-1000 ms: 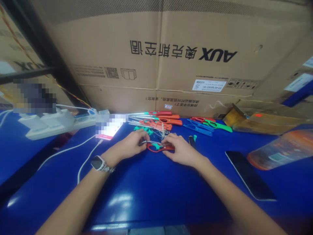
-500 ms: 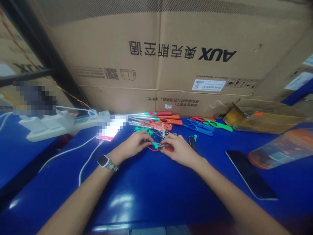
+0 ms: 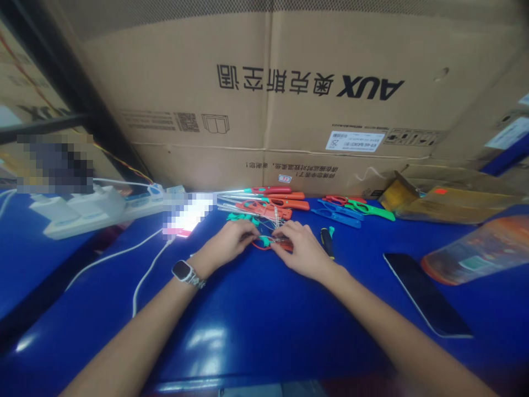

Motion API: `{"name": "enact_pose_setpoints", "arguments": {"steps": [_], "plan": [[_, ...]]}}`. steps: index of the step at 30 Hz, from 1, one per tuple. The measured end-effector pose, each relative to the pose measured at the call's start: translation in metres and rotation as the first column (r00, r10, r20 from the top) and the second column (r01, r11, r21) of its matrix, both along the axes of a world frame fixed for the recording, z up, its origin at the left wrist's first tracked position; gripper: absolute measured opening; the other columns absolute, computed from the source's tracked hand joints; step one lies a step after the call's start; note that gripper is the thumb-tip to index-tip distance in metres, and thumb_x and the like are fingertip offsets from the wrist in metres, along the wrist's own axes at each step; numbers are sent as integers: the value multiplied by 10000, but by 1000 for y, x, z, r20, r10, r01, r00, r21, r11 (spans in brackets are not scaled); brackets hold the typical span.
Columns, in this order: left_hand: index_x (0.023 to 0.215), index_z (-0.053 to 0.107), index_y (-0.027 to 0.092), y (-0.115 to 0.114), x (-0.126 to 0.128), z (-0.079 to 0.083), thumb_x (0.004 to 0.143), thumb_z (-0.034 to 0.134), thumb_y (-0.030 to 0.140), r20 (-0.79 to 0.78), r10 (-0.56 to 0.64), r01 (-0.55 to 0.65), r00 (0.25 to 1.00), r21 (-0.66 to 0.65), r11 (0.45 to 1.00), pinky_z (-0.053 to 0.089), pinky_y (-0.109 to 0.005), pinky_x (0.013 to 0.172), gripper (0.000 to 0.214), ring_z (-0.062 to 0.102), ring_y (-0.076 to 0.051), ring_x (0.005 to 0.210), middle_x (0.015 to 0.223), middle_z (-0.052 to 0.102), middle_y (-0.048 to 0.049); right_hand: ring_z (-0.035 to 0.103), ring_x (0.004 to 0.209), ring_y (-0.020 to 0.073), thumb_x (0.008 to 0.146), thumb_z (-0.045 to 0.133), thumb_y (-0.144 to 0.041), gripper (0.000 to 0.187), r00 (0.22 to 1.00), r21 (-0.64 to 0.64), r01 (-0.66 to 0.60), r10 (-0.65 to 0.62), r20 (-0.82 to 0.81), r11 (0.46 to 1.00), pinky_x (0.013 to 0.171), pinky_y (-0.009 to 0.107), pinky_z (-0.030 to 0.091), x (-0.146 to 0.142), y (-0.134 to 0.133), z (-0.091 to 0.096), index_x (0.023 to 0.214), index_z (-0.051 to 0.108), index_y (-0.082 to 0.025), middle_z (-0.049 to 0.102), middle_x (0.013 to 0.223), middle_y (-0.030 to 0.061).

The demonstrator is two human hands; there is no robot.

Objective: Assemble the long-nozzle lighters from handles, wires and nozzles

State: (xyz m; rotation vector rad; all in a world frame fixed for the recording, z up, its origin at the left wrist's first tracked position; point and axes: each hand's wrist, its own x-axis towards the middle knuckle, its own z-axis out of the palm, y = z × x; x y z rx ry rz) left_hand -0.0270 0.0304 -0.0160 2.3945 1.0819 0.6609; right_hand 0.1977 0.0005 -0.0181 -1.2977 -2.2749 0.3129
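My left hand (image 3: 235, 241), with a watch (image 3: 184, 271) on its wrist, is closed in a pinch at the left end of a small piece with a thin wire. What its fingertips hold is too small to make out. My right hand (image 3: 302, 248) has its thumb and fingers around a red lighter handle (image 3: 286, 247), partly hidden by them. A teal trigger (image 3: 265, 241) shows between the hands. Just beyond lie loose teal triggers (image 3: 243, 218), thin wires (image 3: 276, 218) and orange long-reach lighters (image 3: 287, 203) with metal tubes.
Blue (image 3: 336, 215) and green (image 3: 370, 209) lighter shells lie back right. A black-and-yellow screwdriver (image 3: 327, 242) is beside my right hand. Farther right are a phone (image 3: 425, 295) and a plastic jar (image 3: 475, 251). A lit phone (image 3: 182, 227), cables and a power strip (image 3: 136, 208) sit left; a large carton (image 3: 198, 49) stands behind.
My right fingers have lifted and shifted slightly on the red handle, baring more of the teal trigger. The left hand stays close by, pinched. The view has moved slightly.
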Motion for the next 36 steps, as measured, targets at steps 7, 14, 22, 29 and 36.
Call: {"name": "enact_pose_setpoints", "arguments": {"steps": [7,14,22,29,36], "plan": [[861,681,171,0,2,0,921,538,197,-28,59,-60,998,-5,998,467,-301,751,158,618,-173,781,872,684,-46,578,911,181,923,627,-242,97,996,14,46,-44,-75,999,780,329,316,-12,6,-10,882,712,-221,660,934,23],[852,687,167,0,3,-2,946,547,299,2,99,-98,995,-28,995,442,-287,714,214,598,-167,747,835,672,-39,555,859,179,906,607,-183,131,990,36,86,-81,-118,996,772,316,323,-17,3,-16,798,679,-197,640,901,25],[870,684,170,-1,6,-5,917,582,234,34,103,-103,994,-16,995,444,-273,695,129,587,-156,735,840,656,-30,564,833,185,862,635,-150,113,975,-27,147,-149,-162,989,760,323,319,-18,6,-20,775,679,-207,659,876,20],[884,697,173,0,-6,-2,926,533,173,10,-96,96,995,26,995,479,-292,789,169,623,-162,824,925,672,-53,561,865,190,863,643,-156,115,973,-38,154,-158,-168,987,765,328,301,-18,6,-21,770,674,-216,663,884,7],[923,696,178,-5,-7,4,893,535,170,-191,-58,74,980,78,994,494,-316,808,165,628,-192,859,948,663,-67,558,863,196,863,642,-153,113,973,-34,162,-166,-161,986,759,329,302,-18,6,-22,772,667,-216,664,880,12]]}}
